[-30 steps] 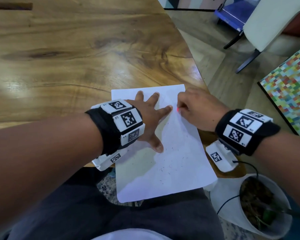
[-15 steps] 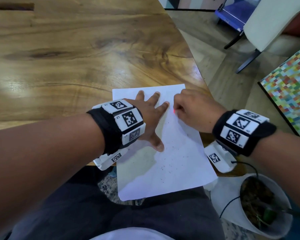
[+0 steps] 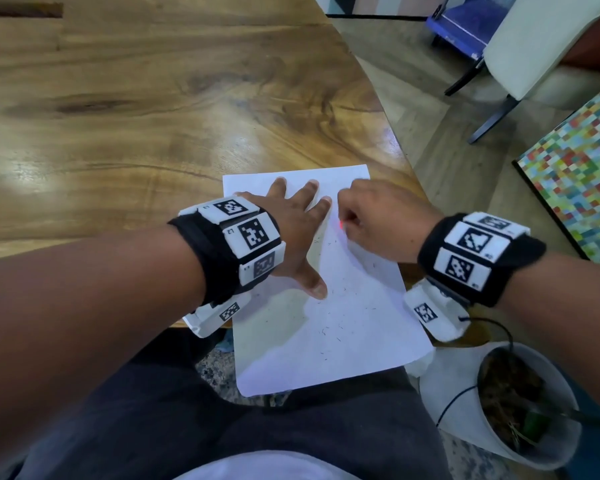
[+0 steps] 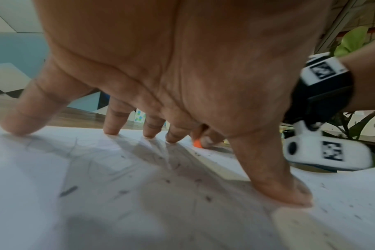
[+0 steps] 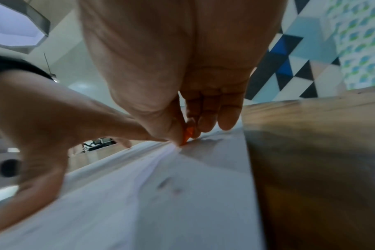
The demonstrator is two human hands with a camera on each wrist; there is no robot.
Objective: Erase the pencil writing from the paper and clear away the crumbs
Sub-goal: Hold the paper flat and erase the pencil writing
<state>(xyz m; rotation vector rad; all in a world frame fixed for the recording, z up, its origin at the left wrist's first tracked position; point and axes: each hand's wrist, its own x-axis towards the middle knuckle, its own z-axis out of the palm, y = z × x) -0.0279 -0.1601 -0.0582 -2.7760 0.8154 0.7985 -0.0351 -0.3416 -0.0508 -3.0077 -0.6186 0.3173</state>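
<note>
A white sheet of paper (image 3: 343,334) lies on the wooden table's near right corner, its lower part overhanging my lap. Dark eraser crumbs (image 3: 329,332) are scattered over its middle. My left hand (image 3: 302,233) presses flat on the sheet's upper left with fingers spread; the left wrist view shows its fingertips (image 4: 111,130) on the paper (image 4: 96,194). My right hand (image 3: 378,220) pinches a small orange eraser (image 3: 341,224) against the paper just right of the left index finger. The eraser (image 5: 187,136) shows between thumb and fingers, also (image 4: 197,143) past the left hand.
The wooden table (image 3: 153,116) stretches away to the left and back. Its right edge runs close by the right hand. On the floor at right stand a white plant pot (image 3: 520,410), a white chair (image 3: 548,46) and a multicoloured panel (image 3: 582,174).
The right hand with the eraser has slid a little left and up on the sheet, toward the left index finger. The left hand has stayed pressed in place.
</note>
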